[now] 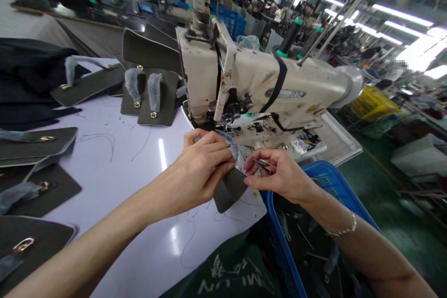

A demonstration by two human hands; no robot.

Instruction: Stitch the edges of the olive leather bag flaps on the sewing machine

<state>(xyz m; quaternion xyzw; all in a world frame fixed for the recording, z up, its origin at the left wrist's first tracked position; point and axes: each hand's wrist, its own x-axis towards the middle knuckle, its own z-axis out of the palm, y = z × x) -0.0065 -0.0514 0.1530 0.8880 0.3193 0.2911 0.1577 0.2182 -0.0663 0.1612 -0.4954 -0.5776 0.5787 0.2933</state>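
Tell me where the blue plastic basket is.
In the head view, the blue plastic basket sits lower right, beneath the right forearm, beside the smooth white tabletop.

Quantities were as follows. Two hands were present: one left hand (206, 163) and one right hand (279, 172). One dark panel (230, 191) lay between them. The right hand held one small pointed tool (265, 165). One bracelet (344, 233) circled the right wrist. Two sewing machines (258, 79) stood beyond the hands. At least six wrapped straps lay left of the left hand: three near straps (21, 195), three farther straps (153, 91).
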